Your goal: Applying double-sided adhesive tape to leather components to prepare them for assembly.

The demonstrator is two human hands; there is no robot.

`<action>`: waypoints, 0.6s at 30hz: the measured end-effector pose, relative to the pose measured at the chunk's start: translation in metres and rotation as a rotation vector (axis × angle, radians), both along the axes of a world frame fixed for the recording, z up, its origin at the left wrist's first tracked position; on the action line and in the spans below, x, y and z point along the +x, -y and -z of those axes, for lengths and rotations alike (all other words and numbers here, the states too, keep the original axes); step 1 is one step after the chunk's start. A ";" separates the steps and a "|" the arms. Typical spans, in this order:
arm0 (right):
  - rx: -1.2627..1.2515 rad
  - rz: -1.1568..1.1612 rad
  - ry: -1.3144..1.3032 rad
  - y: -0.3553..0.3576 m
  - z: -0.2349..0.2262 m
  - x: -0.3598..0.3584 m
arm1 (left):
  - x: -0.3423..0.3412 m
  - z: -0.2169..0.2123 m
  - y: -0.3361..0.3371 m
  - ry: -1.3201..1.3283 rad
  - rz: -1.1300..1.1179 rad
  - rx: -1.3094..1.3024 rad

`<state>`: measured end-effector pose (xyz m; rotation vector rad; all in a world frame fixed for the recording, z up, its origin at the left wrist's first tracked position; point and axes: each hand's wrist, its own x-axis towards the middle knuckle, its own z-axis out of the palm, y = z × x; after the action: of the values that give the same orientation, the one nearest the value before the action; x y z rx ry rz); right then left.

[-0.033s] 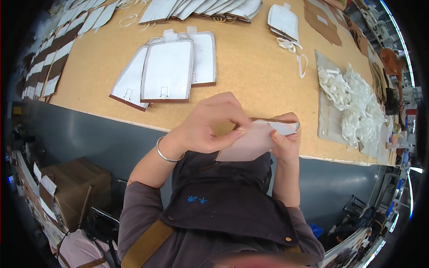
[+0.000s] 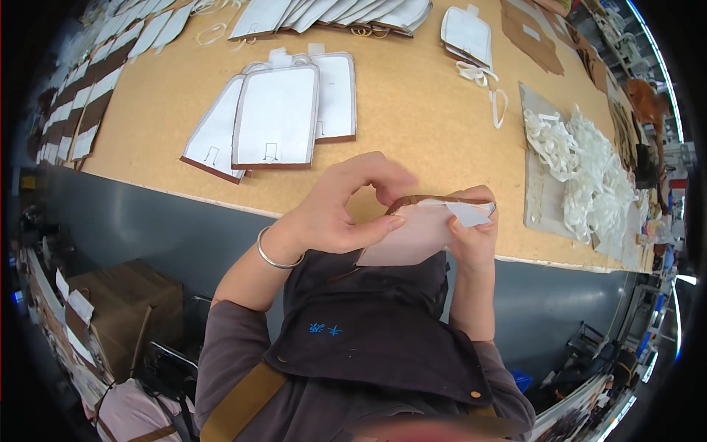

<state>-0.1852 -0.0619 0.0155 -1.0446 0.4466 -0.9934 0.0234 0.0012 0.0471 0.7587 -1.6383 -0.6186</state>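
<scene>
Above my lap, near the table's front edge, I hold a thin white-lined panel (image 2: 412, 239) with a brown edge, tilted. My right hand (image 2: 475, 236) grips its right end, thumb on the near face by a small white flap (image 2: 470, 214). My left hand (image 2: 353, 202) is curled at the panel's upper left corner, its thumb against the white face. Its index finger is raised off the brown edge and slightly blurred; the other fingertips are partly hidden behind the corner. Beyond my left hand, three similar white panels (image 2: 276, 114) with brown lower edges lie overlapped on the table.
A fanned row of white panels (image 2: 331, 16) lies at the far side, with more rows (image 2: 88, 96) at the far left. A small white stack (image 2: 466, 37) and white loops (image 2: 499, 109) lie far right. Tangled white straps (image 2: 582, 162) rest on a grey sheet (image 2: 536, 199).
My left index finger has lifted off the panel's brown edge. The panel's upper edge shows more. My right hand is almost unmoved.
</scene>
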 end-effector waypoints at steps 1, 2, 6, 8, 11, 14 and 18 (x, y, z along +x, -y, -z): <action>-0.038 0.009 -0.021 0.002 -0.002 0.000 | -0.006 -0.004 -0.004 -0.150 -0.038 0.162; -0.077 0.018 -0.042 0.002 -0.003 -0.001 | -0.009 -0.007 -0.006 -0.299 -0.076 0.324; -0.059 -0.007 -0.061 0.000 -0.001 -0.002 | 0.005 -0.005 -0.001 -0.002 0.024 0.244; -0.089 -0.032 -0.075 -0.002 0.001 -0.003 | 0.006 0.001 0.000 -0.036 0.111 0.226; -0.092 -0.026 -0.071 -0.003 0.001 -0.002 | 0.003 0.000 0.000 0.155 -0.036 0.004; -0.085 -0.032 -0.097 -0.001 0.004 -0.008 | -0.004 -0.013 -0.003 0.106 -0.033 0.168; -0.110 -0.027 -0.111 0.002 -0.003 -0.008 | -0.002 -0.004 0.002 0.183 0.025 0.168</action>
<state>-0.1931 -0.0641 0.0189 -1.2064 0.4717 -0.9475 0.0211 -0.0008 0.0512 0.9408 -1.7803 -0.7288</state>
